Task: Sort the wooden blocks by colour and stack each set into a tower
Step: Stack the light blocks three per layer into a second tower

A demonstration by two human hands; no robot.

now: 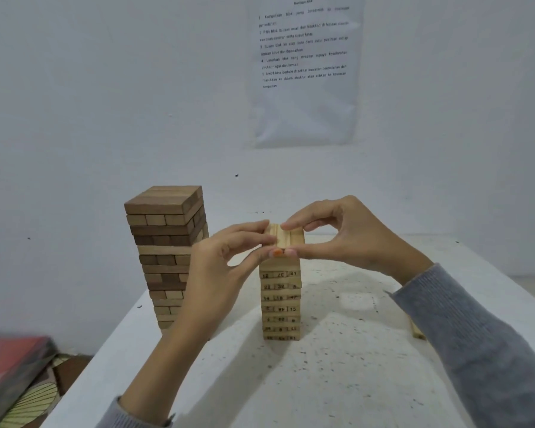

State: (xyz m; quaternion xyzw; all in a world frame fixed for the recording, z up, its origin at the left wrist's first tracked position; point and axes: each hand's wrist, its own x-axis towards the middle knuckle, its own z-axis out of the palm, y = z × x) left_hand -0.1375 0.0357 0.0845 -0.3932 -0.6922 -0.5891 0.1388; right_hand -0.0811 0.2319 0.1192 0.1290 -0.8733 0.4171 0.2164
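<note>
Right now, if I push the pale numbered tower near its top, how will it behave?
Probably tips easily: the pale numbered tower is tall and narrow. Its separate stacked layers may slide apart rather than move together. The left hand and right hand pinching the top layer likely steady it.

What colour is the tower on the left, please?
The tower mixes dark and light brown blocks; head view.

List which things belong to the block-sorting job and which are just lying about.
Job: brown tower, pale tower, top blocks pinched by left hand and right hand, loose block far right, table.
Lying about: wall sheet, red thing lower left.
</note>
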